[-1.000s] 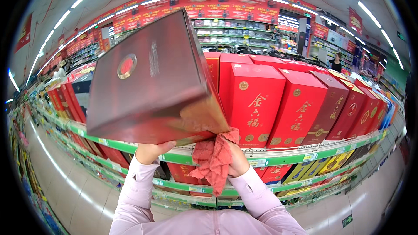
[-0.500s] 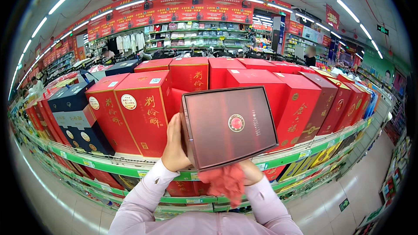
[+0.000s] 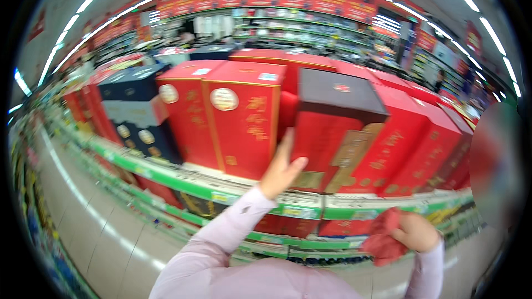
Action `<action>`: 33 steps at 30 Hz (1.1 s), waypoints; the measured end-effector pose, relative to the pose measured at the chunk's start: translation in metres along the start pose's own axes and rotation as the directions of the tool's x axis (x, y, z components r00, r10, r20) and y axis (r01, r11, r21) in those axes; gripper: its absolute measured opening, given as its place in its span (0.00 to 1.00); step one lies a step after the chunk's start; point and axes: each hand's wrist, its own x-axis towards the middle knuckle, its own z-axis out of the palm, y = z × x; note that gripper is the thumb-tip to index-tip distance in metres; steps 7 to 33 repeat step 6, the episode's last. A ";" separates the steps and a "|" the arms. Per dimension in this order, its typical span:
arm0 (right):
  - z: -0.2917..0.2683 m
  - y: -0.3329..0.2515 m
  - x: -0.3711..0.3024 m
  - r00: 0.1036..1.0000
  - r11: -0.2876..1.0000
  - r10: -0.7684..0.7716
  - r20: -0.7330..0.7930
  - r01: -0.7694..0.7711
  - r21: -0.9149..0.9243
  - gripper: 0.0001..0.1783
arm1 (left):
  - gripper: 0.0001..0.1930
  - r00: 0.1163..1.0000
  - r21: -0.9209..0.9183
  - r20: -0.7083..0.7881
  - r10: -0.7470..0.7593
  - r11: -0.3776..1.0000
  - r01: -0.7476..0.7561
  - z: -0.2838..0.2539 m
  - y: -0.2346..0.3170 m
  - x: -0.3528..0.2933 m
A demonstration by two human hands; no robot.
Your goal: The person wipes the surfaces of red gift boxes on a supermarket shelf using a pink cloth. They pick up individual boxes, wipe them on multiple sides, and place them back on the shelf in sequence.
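Observation:
A tall red gift box with a dark brown lid [image 3: 341, 105] stands upright at the front of the top shelf, in the row of boxes. My left hand [image 3: 281, 170] is open at its left side. The fingers reach up along the edge into the gap beside the neighbouring red box, and the thumb is spread apart. Whether the palm presses on the box is hard to tell. Low at the right, my right hand [image 3: 417, 232] is closed on a crumpled red cloth [image 3: 383, 238], away from the boxes in front of the shelf edge.
Red gift boxes with gold lettering [image 3: 244, 122] stand left of the lidded box, with dark blue boxes [image 3: 136, 111] farther left. More red boxes [image 3: 402, 138] line the right. A green shelf edge with price tags [image 3: 194, 188] runs below. Pale tiled floor [image 3: 105, 238] lies lower left.
The brown-lidded box, tilted in my hands before, now stands on the shelf. My left hand has loosened at its side. My right hand has moved away to the right with the cloth. The view has shifted.

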 end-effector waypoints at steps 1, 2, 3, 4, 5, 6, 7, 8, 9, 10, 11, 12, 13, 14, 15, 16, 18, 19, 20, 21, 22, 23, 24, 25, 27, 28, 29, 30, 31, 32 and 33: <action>-0.014 -0.018 -0.008 0.983 0.980 -0.007 -0.185 0.044 0.196 0.19 | 0.45 1.000 0.006 -0.023 -0.003 1.000 0.003 0.007 -0.007 0.001; -0.028 -0.033 -0.020 0.942 0.975 0.194 -0.272 -0.157 0.155 0.28 | 0.44 0.999 0.059 -0.023 0.047 0.997 -0.045 0.010 -0.010 0.004; -0.029 -0.022 -0.036 0.855 0.997 0.046 -0.516 -0.071 -0.030 0.32 | 0.42 0.997 -0.018 -0.013 0.072 0.997 -0.072 0.019 -0.011 0.008; -0.045 -0.028 -0.044 0.826 0.999 0.036 -0.562 -0.019 0.037 0.34 | 0.41 0.998 -0.045 -0.010 0.062 0.997 -0.063 0.021 -0.017 0.009; -0.066 -0.036 -0.043 0.803 0.994 0.007 -0.596 0.057 0.088 0.36 | 0.41 0.998 -0.029 -0.034 0.060 0.998 -0.061 0.015 -0.017 0.007; -0.084 -0.036 -0.050 0.742 0.999 -0.019 -0.670 0.046 0.023 0.32 | 0.40 0.996 -0.041 -0.058 0.062 0.997 -0.065 0.011 -0.019 0.007; -0.084 -0.036 -0.050 0.742 0.999 -0.019 -0.670 0.046 0.023 0.32 | 0.40 0.996 -0.041 -0.058 0.062 0.997 -0.065 0.011 -0.019 0.007; -0.084 -0.036 -0.050 0.742 0.999 -0.019 -0.670 0.046 0.023 0.32 | 0.40 0.996 -0.041 -0.058 0.062 0.997 -0.065 0.011 -0.019 0.007; -0.084 -0.036 -0.050 0.742 0.999 -0.019 -0.670 0.046 0.023 0.32 | 0.40 0.996 -0.041 -0.058 0.062 0.997 -0.065 0.011 -0.019 0.007; -0.084 -0.036 -0.050 0.742 0.999 -0.019 -0.670 0.046 0.023 0.32 | 0.40 0.996 -0.041 -0.058 0.062 0.997 -0.065 0.011 -0.019 0.007; -0.084 -0.036 -0.050 0.742 0.999 -0.019 -0.670 0.046 0.023 0.32 | 0.40 0.996 -0.041 -0.058 0.062 0.997 -0.065 0.011 -0.019 0.007; -0.084 -0.036 -0.050 0.742 0.999 -0.019 -0.670 0.046 0.023 0.32 | 0.40 0.996 -0.041 -0.058 0.062 0.997 -0.065 0.011 -0.019 0.007; -0.084 -0.036 -0.050 0.742 0.999 -0.019 -0.670 0.046 0.023 0.32 | 0.40 0.996 -0.041 -0.058 0.062 0.997 -0.065 0.011 -0.019 0.007; -0.084 -0.036 -0.050 0.742 0.999 -0.019 -0.670 0.046 0.023 0.32 | 0.40 0.996 -0.041 -0.058 0.062 0.997 -0.065 0.011 -0.019 0.007; -0.084 -0.036 -0.050 0.742 0.999 -0.019 -0.670 0.046 0.023 0.32 | 0.40 0.996 -0.041 -0.058 0.062 0.997 -0.065 0.011 -0.019 0.007; -0.084 -0.036 -0.050 0.742 0.999 -0.019 -0.670 0.046 0.023 0.32 | 0.40 0.996 -0.041 -0.058 0.062 0.997 -0.065 0.011 -0.019 0.007; -0.084 -0.036 -0.050 0.742 0.999 -0.019 -0.670 0.046 0.023 0.32 | 0.40 0.996 -0.041 -0.058 0.062 0.997 -0.065 0.011 -0.019 0.007; -0.084 -0.036 -0.050 0.742 0.999 -0.019 -0.670 0.046 0.023 0.32 | 0.40 0.996 -0.041 -0.058 0.062 0.997 -0.065 0.011 -0.019 0.007; -0.084 -0.036 -0.050 0.742 0.999 -0.019 -0.670 0.046 0.023 0.32 | 0.40 0.996 -0.041 -0.058 0.062 0.997 -0.065 0.011 -0.019 0.007; -0.084 -0.036 -0.050 0.742 0.999 -0.019 -0.670 0.046 0.023 0.32 | 0.40 0.996 -0.041 -0.058 0.062 0.997 -0.065 0.011 -0.019 0.007; -0.084 -0.036 -0.050 0.742 0.999 -0.019 -0.670 0.046 0.023 0.32 | 0.40 0.996 -0.041 -0.058 0.062 0.997 -0.065 0.011 -0.019 0.007; -0.084 -0.036 -0.050 0.742 0.999 -0.019 -0.670 0.046 0.023 0.32 | 0.40 0.996 -0.041 -0.058 0.062 0.997 -0.065 0.011 -0.019 0.007; -0.084 -0.036 -0.050 0.742 0.999 -0.019 -0.670 0.046 0.023 0.32 | 0.40 0.996 -0.041 -0.058 0.062 0.997 -0.065 0.011 -0.019 0.007; -0.084 -0.036 -0.050 0.742 0.999 -0.019 -0.670 0.046 0.023 0.32 | 0.40 0.996 -0.041 -0.058 0.062 0.997 -0.065 0.011 -0.019 0.007; -0.084 -0.036 -0.050 0.742 0.999 -0.019 -0.670 0.046 0.023 0.32 | 0.40 0.996 -0.041 -0.058 0.062 0.997 -0.065 0.011 -0.019 0.007; -0.084 -0.036 -0.050 0.742 0.999 -0.019 -0.670 0.046 0.023 0.32 | 0.40 0.996 -0.041 -0.058 0.062 0.997 -0.065 0.011 -0.019 0.007; -0.084 -0.036 -0.050 0.742 0.999 -0.019 -0.670 0.046 0.023 0.32 | 0.40 0.996 -0.041 -0.058 0.062 0.997 -0.065 0.011 -0.019 0.007; -0.084 -0.036 -0.050 0.742 0.999 -0.019 -0.670 0.046 0.023 0.32 | 0.40 0.996 -0.041 -0.058 0.062 0.997 -0.065 0.011 -0.019 0.007; -0.084 -0.036 -0.050 0.742 0.999 -0.019 -0.670 0.046 0.023 0.32 | 0.40 0.996 -0.041 -0.058 0.062 0.997 -0.065 0.011 -0.019 0.007; -0.084 -0.036 -0.050 0.742 0.999 -0.019 -0.670 0.046 0.023 0.32 | 0.40 0.996 -0.041 -0.058 0.062 0.997 -0.065 0.011 -0.019 0.007; -0.084 -0.036 -0.050 0.742 0.999 -0.019 -0.670 0.046 0.023 0.32 | 0.40 0.996 -0.041 -0.058 0.062 0.997 -0.065 0.011 -0.019 0.007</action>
